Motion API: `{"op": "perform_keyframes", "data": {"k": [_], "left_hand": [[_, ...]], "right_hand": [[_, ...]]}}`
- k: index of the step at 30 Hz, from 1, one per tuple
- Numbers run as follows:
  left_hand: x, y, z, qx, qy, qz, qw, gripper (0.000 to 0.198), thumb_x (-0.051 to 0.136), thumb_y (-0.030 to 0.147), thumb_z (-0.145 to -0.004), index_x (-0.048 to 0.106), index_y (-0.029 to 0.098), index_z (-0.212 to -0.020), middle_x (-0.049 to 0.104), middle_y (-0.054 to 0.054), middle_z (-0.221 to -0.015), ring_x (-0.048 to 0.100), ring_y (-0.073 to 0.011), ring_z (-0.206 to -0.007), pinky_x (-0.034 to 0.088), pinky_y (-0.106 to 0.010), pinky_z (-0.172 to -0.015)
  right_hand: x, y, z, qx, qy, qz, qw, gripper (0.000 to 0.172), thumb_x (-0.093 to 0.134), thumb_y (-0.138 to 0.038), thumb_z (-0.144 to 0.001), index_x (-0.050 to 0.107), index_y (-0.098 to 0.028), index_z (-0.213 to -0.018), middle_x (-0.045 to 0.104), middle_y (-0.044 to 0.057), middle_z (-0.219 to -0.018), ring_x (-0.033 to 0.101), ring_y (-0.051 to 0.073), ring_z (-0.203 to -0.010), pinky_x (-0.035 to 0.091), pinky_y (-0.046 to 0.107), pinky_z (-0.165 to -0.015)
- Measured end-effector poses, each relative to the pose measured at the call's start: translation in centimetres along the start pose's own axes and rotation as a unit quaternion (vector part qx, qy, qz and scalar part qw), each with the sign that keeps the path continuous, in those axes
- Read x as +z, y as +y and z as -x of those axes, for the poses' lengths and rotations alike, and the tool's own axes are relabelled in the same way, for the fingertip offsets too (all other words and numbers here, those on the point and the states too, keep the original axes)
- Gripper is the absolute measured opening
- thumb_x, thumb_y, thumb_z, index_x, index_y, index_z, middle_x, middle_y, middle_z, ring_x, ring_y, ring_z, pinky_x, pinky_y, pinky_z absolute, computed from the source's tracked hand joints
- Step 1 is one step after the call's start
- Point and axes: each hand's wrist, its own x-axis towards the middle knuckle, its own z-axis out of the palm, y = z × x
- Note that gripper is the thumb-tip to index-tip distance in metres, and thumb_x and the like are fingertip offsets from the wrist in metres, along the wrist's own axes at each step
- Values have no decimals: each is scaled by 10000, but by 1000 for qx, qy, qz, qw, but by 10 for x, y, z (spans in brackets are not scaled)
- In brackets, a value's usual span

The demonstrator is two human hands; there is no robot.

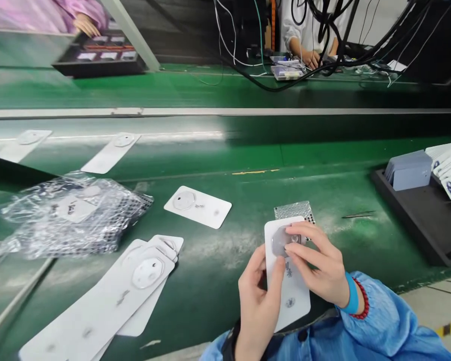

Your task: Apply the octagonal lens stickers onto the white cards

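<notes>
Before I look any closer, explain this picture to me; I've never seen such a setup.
No robot here: one camera, worn on a person's head, looks forward and down. The left hand holds a white card; the right hand has its fingertips at the round grey area near the card's top. On the green bench lie a clear plastic bag and a pile of similar cards to the left, a single card nearer the middle, and a black tray holding flat pieces to the right. Other people's hands show at the top.

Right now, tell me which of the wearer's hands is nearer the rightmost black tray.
Right. The right hand is left of the black tray, over the white panel; the left hand, at that panel's left edge, is farther left.
</notes>
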Motion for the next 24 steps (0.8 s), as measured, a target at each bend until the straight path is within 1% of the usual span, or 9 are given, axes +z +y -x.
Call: {"op": "perform_keyframes", "data": {"k": [3,6,9,11,14,17,20,22,24], "left_hand": [[2,3,1,36,4,-15,999,120,640,269,-846,654,180,-925,699,-11,-751,613,-115,-615,485,-162,-561],[4,4,1,71,22,-28,997,83,640,229,-838,659,186,-907,701,-5,-741,622,-112,-610,491,-153,-560],[5,5,1,89,30,-32,995,51,637,209,-839,658,191,-881,704,4,-724,613,-98,-570,499,-144,-552],[6,5,0,97,40,-33,994,31,639,201,-837,658,193,-860,711,8,-721,615,-91,-560,513,-140,-567],[7,4,-1,102,52,-36,993,44,649,182,-822,675,195,-854,721,11,-713,640,-94,-568,523,-132,-571],[5,3,-2,95,63,-37,993,45,675,188,-800,681,188,-844,720,14,-668,659,-102,-545,516,-121,-523],[2,4,-4,82,76,-35,993,70,702,218,-787,679,178,-840,718,13,-634,656,-101,-508,512,-120,-494],[-1,6,-6,68,69,-28,995,93,720,240,-775,676,172,-820,720,5,-635,654,-106,-504,512,-127,-481],[-3,7,-7,46,52,-14,997,127,736,264,-764,675,169,-821,725,-4,-648,661,-119,-512,515,-141,-468]], "right_hand": [[-2,-1,3,-31,-8,42,999,249,545,1,-870,671,-136,-1035,669,150,-1139,611,244,-1150,530,479,-992],[-5,-4,5,-55,-6,91,994,248,561,-11,-875,666,-117,-1074,703,150,-1113,623,234,-1165,522,453,-1020],[-8,-6,7,-72,-18,123,990,250,559,-27,-888,665,-119,-1095,731,134,-1089,635,219,-1168,523,418,-1024],[-10,-6,8,-84,-38,147,985,258,530,-38,-905,665,-118,-1109,727,131,-1124,610,217,-1212,499,412,-1050],[-10,-8,11,-106,-62,186,975,267,477,-48,-931,664,-82,-1119,705,144,-1179,525,208,-1309,417,386,-1120],[-9,-11,12,-117,-69,221,966,280,455,-51,-935,664,-56,-1121,694,151,-1202,437,202,-1379,289,371,-1192],[-8,-11,12,-113,-88,231,963,325,431,-45,-917,651,-54,-1157,678,150,-1232,398,200,-1404,206,394,-1222],[-9,-10,12,-98,-103,196,970,362,409,-40,-903,633,-58,-1186,664,154,-1256,414,205,-1395,245,420,-1208],[-11,-8,13,-69,-109,137,982,396,400,-41,-893,608,-74,-1228,629,160,-1306,430,225,-1383,335,457,-1163]]}}
